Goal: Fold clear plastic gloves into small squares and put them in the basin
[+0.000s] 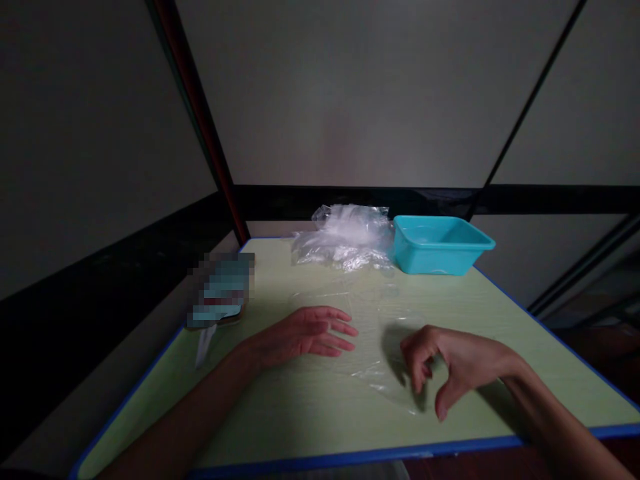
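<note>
A person's two bare hands work over a green table with blue edging, seen in the head view. A clear bag lies flat on the tabletop between and partly beneath the hands, its outline faint but for a few shiny creases. The left hand reaches in over the bag's left side, fingers extended and slightly spread, pinching nothing; whether it touches the film cannot be told. The right hand, at the bag's right side, has its fingers curled and its thumb pointing down, well clear of them, with nothing visible in the gap. Beyond the hands, a crumpled pile of clear plastic sits at the far edge, just beside a turquoise bin standing upright. At the left edge rests a pixelated object, a pale strip beside it. Behind stand grey panels crossed by a black band.
</note>
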Available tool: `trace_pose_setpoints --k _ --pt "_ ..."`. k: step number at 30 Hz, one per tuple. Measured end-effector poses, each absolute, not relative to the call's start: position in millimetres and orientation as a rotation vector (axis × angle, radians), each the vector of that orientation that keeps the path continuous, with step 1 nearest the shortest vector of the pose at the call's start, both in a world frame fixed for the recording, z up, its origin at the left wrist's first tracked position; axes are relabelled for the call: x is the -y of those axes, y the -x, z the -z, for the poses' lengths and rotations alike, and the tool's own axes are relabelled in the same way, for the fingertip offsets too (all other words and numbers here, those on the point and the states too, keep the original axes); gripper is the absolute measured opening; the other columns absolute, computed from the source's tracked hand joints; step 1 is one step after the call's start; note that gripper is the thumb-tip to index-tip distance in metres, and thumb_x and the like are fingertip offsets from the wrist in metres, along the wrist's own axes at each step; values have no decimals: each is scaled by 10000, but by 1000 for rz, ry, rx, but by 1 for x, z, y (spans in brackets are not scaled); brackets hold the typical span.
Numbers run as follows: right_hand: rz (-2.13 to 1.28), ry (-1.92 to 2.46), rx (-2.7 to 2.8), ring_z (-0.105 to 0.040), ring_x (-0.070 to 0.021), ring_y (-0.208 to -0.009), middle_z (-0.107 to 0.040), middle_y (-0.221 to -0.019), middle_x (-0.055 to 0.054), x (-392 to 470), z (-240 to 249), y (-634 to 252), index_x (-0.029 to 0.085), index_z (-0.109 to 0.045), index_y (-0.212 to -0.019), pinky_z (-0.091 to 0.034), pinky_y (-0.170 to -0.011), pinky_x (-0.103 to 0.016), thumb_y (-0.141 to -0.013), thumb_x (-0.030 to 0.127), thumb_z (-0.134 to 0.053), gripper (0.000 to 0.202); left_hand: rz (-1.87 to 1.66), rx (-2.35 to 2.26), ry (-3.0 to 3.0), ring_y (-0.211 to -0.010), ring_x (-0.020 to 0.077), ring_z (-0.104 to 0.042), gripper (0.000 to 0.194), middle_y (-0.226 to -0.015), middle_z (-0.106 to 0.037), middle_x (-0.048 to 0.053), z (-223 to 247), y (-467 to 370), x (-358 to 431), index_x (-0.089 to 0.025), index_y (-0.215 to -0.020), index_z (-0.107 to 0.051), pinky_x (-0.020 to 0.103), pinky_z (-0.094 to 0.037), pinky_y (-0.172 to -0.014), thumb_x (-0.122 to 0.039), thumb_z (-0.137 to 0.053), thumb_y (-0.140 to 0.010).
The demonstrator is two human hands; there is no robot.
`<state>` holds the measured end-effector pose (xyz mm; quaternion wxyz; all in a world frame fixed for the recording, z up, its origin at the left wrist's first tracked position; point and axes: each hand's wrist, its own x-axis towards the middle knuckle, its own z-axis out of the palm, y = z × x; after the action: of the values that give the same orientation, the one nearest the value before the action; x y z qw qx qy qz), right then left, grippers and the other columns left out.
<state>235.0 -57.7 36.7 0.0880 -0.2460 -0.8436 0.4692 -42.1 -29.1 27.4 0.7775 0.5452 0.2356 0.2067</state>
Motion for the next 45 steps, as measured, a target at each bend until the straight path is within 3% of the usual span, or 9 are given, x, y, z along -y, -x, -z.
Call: trace_pose_setpoints --k 6,12,21,27,35,45 --pt "-1519 818 2601 -431 -54 -511 -502 -551 37 58 -29 -233 99 -644 -660 -330 -451 -158 -557 89 -667 106 -344 -468 -1087 -1036 270 -517 396 -1139 -526 146 -19 44 30 -149 -1061 -486 439 -349 -890 -358 -562 -734" --pt "-1520 829 2611 -402 -42 -505 -488 -555 46 61 -34 -230 92 -637 -644 -326 -458 -152 -513 -56 -535 222 -335 -511 -1057 -1035 272 -510 362 -1093 -541 127 -20 44 31 -157 -989 -510 433 -346 -891 -356 -595 -699" --pt "-1436 669 2503 -417 -61 -561 -466 -583 32 56 -42 -232 102 -609 -631 -341 -482 -163 -563 16 -562 120 -346 -381 -977 -1041 289 -496 347 -1105 -506 126 -12 45 27 -145 -1051 -490 435 -346 -868 -272 -571 -738" --pt "-1449 646 2430 -452 -72 -627 -559 -760 -25 36 -64 -219 102 -580 -692 -365 -562 -204 -668 110 -568 29 -333 -335 -968 -1050 305 -485 407 -1098 -500 121 -12 46 25 -153 -1082 -474 431 -345 -855 -316 -588 -726" --pt "-1659 757 2147 -471 -67 -570 -580 -682 -11 1 -42 -197 98 -548 -724 -334 -521 -194 -705 206 -580 114 -332 -339 -948 -1026 320 -502 406 -1009 -513 96 -13 46 27 -158 -1064 -476 407 -380 -798 -305 -602 -706" --pt "-1654 846 1949 -414 -44 -432 -635 -672 -39 -3 -25 -202 147 -431 -763 -272 -402 -173 -771 330 -522 205 -317 -344 -941 -1051 337 -481 418 -1019 -501 106 -10 46 26 -158 -1087 -464 392 -399 -783 -315 -587 -719"
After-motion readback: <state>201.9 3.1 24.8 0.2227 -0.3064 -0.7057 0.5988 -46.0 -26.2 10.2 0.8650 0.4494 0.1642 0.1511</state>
